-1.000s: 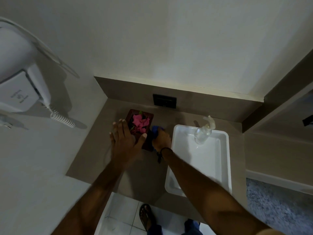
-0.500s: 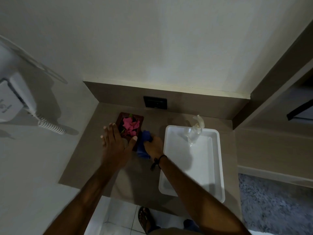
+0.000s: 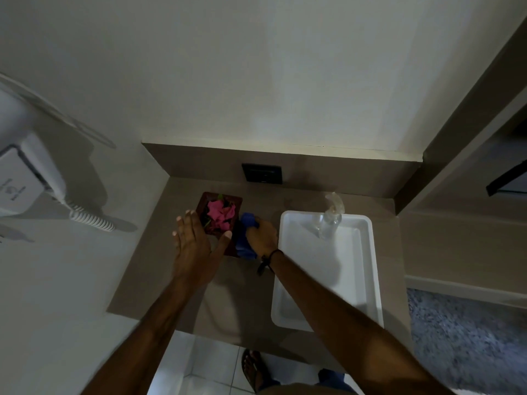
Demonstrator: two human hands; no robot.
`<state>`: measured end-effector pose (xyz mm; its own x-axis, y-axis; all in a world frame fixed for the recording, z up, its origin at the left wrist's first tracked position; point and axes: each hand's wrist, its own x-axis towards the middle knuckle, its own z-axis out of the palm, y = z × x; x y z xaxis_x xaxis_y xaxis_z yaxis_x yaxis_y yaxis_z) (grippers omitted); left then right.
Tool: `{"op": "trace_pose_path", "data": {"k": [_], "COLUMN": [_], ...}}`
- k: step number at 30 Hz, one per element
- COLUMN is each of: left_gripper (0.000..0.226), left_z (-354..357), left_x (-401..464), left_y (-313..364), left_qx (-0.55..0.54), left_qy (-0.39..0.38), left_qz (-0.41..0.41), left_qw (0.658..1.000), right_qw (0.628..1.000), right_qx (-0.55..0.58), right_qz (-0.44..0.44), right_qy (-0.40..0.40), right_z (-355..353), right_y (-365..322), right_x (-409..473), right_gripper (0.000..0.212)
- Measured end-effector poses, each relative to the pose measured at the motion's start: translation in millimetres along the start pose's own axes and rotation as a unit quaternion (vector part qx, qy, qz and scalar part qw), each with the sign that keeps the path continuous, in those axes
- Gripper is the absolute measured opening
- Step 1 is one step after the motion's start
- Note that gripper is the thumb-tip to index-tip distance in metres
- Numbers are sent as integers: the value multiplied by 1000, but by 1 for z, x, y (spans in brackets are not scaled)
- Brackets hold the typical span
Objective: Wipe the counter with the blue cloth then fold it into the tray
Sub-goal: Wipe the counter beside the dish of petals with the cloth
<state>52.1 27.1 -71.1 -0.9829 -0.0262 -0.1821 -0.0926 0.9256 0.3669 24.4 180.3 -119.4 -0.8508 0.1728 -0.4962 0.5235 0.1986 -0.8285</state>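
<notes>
Blue cloth (image 3: 245, 238) sits bunched under the right hand (image 3: 261, 235), which closes over it and presses it onto the brown counter (image 3: 159, 252) between a dark dish of pink petals (image 3: 221, 215) and the white tray (image 3: 368, 280). The left hand (image 3: 194, 243) is spread flat, fingers apart, its thumb touching the dish's near edge. Wiping looks to be in progress, I judge. A clear spray bottle (image 3: 330, 218) stands at the tray's far end. Nothing is folded yet, and the tray holds no cloth, so folding and placing remain.
</notes>
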Motion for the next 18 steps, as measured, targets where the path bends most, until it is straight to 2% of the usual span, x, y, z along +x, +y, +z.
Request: {"op": "trace_pose_path", "data": {"k": [3, 5, 8, 10, 14, 18], "left_gripper": [101, 100, 99, 99, 100, 102], "left_z": [-2, -3, -4, -4, -3, -2], "left_x": [-2, -3, -5, -4, -4, -3], "left_y": [3, 5, 8, 9, 6, 4], "left_qx": [-1, -4, -5, -1, -13, -23], "left_qy": [3, 4, 5, 4, -2, 0], "left_qz": [2, 0, -1, -2, -4, -1], "left_qw": [1000, 1000, 1000, 1000, 1000, 1000], "right_qw": [984, 979, 986, 992, 991, 981], "right_qx": [177, 197, 130, 73, -109, -192], "right_qz": [-20, -61, -101, -101, -78, -39], "right_qy": [-1, 5, 16, 13, 4, 15], "right_z": [-7, -12, -12, -5, 10, 19], "right_y": [-14, -15, -2, 8, 21, 25], "right_x": [-20, -32, -39, -33, -17, -5], "right_gripper": [17, 23, 39, 35, 20, 38]}}
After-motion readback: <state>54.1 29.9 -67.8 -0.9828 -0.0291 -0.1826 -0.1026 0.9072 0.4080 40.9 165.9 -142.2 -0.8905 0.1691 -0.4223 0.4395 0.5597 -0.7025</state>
